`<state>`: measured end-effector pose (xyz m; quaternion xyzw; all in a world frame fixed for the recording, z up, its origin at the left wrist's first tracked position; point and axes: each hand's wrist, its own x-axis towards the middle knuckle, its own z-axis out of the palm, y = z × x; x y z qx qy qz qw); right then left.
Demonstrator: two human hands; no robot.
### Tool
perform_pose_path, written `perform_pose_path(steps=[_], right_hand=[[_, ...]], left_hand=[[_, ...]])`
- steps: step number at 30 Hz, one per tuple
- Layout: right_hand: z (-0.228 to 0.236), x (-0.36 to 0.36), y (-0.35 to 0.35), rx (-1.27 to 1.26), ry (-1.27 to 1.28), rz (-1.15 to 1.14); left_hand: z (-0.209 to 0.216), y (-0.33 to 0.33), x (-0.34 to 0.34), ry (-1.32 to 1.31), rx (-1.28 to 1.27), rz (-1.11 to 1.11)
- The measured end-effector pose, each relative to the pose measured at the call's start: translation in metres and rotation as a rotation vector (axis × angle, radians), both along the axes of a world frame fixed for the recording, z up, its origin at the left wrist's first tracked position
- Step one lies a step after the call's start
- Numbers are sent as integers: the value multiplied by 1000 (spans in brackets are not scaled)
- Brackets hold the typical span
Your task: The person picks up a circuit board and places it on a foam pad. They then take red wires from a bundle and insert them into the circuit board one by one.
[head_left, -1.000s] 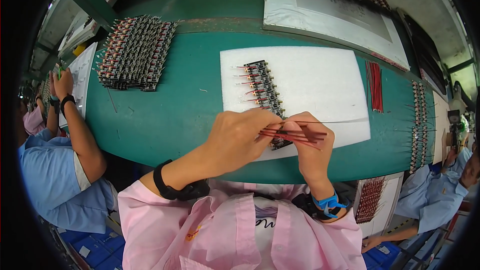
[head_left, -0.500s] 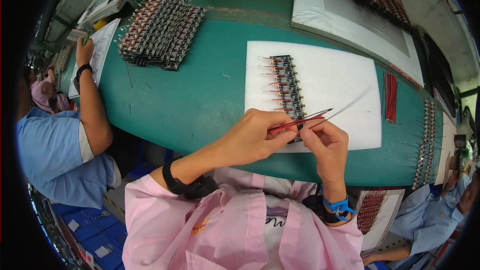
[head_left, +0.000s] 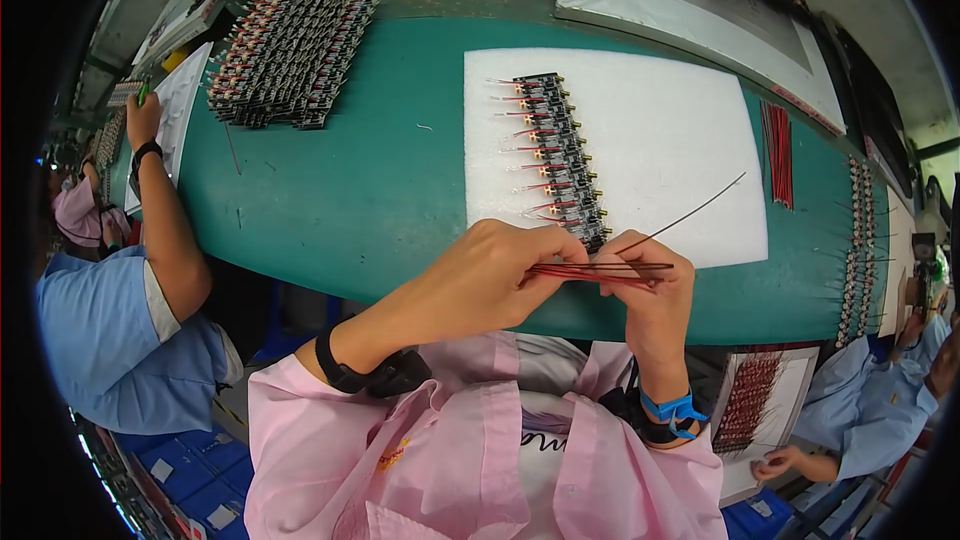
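My left hand [head_left: 490, 275] is closed on a small bundle of red and black wires [head_left: 568, 270], whose ends reach across in front of my other hand. Between its thumb and fingers, my right hand [head_left: 655, 305] pinches a single black wire [head_left: 690, 209] that slants up to the right. Both hands meet at the near end of a row of small black circuit boards [head_left: 555, 145]. Short red leads stick out of the row's left side, and my fingers hide its nearest part. Underneath lies a white foam sheet [head_left: 680, 130].
A stack of similar boards [head_left: 290, 55] sits at the far left of the green table [head_left: 330, 195]. Red wires [head_left: 777, 155] lie right of the foam, near strips of small parts [head_left: 855, 250]. A white-edged panel [head_left: 690, 15] stands behind. People in blue [head_left: 125, 330] work on both sides.
The view has shifted, so the table items sit higher and further left. The wire bundle has turned nearly level, and the right hand's black wire now stands out sharply.
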<state>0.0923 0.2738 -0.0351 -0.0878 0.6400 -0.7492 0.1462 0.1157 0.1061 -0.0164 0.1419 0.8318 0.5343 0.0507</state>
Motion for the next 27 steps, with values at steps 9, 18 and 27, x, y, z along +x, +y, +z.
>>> perform_pose_path(steps=[9, 18, 27], right_hand=[[5, 6, -2, 73, 72, -15], [-6, 8, 3, 234, 354, 63], [-19, -9, 17, 524, 320, -246]], left_hand=[[0, 2, 3, 57, -40, 3], [-7, 2, 5, 18, -92, -37], [-13, -7, 5, 84, 68, 172]])
